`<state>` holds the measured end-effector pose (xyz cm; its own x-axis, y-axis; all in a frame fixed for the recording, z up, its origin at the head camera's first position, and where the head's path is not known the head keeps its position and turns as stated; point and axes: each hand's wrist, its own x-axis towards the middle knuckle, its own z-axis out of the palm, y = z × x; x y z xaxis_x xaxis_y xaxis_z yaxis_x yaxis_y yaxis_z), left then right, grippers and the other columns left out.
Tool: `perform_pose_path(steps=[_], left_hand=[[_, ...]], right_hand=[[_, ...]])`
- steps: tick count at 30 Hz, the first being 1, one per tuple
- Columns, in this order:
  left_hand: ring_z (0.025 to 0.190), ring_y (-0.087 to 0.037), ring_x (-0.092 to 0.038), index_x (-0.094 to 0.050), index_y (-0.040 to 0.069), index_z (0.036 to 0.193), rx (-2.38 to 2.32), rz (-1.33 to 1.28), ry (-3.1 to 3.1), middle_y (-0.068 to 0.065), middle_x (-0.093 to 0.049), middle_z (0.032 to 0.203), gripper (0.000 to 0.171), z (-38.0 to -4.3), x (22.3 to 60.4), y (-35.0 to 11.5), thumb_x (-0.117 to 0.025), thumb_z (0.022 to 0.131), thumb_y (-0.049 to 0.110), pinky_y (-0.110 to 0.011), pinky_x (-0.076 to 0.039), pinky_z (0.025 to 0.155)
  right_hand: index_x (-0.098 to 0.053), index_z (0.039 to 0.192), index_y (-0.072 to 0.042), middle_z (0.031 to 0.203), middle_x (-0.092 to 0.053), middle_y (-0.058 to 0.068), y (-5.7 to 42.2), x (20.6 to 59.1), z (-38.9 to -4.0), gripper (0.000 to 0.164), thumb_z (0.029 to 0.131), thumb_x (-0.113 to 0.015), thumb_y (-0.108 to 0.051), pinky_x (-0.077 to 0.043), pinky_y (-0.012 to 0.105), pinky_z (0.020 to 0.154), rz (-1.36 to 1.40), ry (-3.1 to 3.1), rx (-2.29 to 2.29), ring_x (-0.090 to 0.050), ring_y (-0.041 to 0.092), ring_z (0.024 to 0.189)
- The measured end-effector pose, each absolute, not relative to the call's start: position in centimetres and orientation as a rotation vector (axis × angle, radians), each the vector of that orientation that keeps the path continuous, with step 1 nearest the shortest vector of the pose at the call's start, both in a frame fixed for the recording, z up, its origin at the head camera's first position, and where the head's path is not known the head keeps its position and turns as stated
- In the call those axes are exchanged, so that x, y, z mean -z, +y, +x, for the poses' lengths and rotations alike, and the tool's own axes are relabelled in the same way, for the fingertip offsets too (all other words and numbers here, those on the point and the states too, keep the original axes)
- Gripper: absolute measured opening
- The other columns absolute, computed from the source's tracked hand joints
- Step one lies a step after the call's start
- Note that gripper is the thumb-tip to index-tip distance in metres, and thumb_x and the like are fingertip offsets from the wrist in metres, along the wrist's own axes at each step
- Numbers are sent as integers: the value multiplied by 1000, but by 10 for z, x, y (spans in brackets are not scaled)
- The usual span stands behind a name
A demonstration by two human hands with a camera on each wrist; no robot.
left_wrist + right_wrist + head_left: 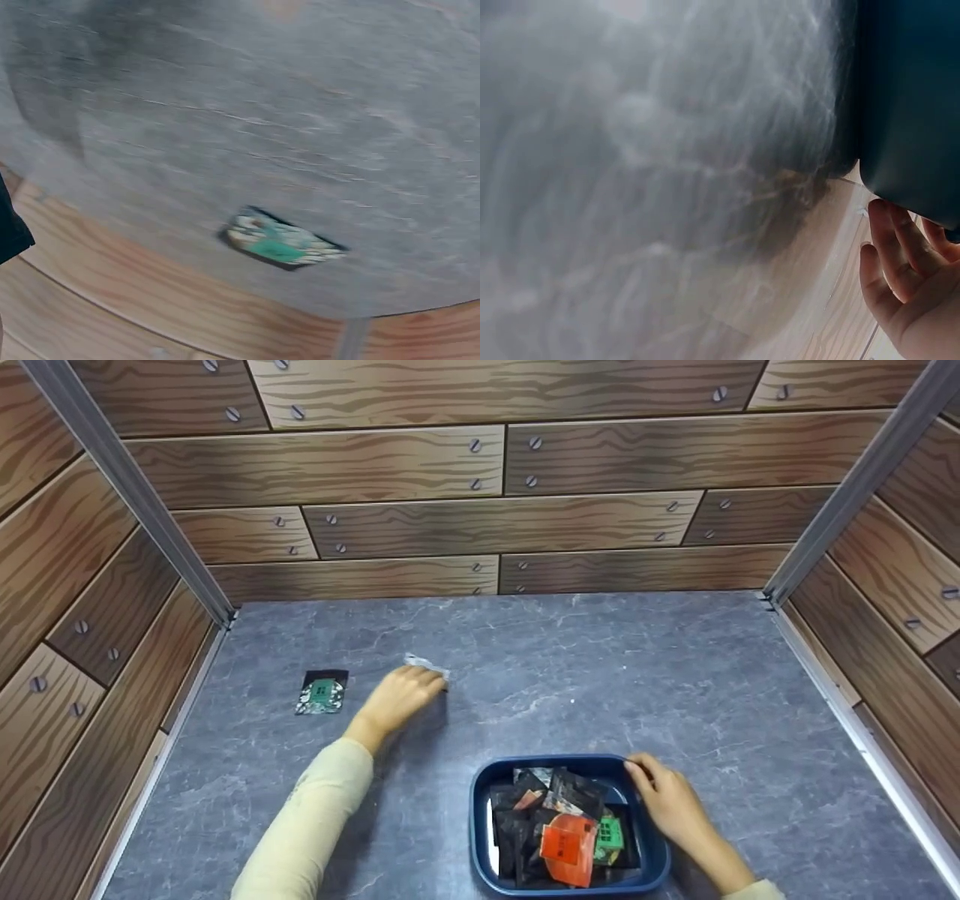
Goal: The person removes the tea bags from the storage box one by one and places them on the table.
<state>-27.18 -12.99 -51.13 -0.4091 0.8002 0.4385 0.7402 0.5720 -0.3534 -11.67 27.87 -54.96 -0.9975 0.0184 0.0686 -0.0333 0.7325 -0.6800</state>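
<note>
Silver brightens the packet [426,663] the left hand [401,694] pinches, while the right hand [671,802] grips a blue tub [652,851].

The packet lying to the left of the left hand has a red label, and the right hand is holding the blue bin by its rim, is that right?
Not quite: the label on that packet is green, not red, as the head view shows. The right hand does hold the blue bin by its rim.

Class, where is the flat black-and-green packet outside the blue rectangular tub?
In the head view, the flat black-and-green packet lies on the left part of the grey marbled tabletop, left of the person's left hand.
</note>
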Motion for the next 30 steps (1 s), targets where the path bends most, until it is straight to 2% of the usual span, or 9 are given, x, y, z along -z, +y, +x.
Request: perform_pose_path(steps=[7,15,22,30], left_hand=[[83,-28,-66,-65,6,96,-144,-1053,-2297,-9,-70,92,15,-275,527,-164,-57,84,1,-40,-56,76],[70,-33,-65,-61,2,86,-112,-861,-2441,-13,-67,80,8,-274,540,-182,-59,80,-2,-43,-55,61],[73,-36,-67,-61,1,85,26,-700,-2671,-16,-66,83,11,-268,543,-181,-64,79,-7,-47,-55,59],[72,-38,-66,-63,2,86,45,-688,-2815,-16,-62,88,10,-261,545,-182,-65,79,-4,-50,-55,56]], right_hand=[[-68,111,-12,95,-70,5,277,550,-115,18,103,-54,-20,-53,46,77,16,-2853,-1132,-63,19,81],[-67,113,-10,92,-70,4,278,548,-117,20,104,-52,-20,-53,42,75,7,-2867,-1151,-61,17,78],[-67,113,-10,91,-69,4,277,547,-117,20,104,-53,-21,-52,43,75,7,-2869,-1131,-61,17,78],[-67,116,-9,99,-71,8,278,546,-115,23,104,-51,-22,-53,46,79,-3,-2880,-1142,-64,20,84]])
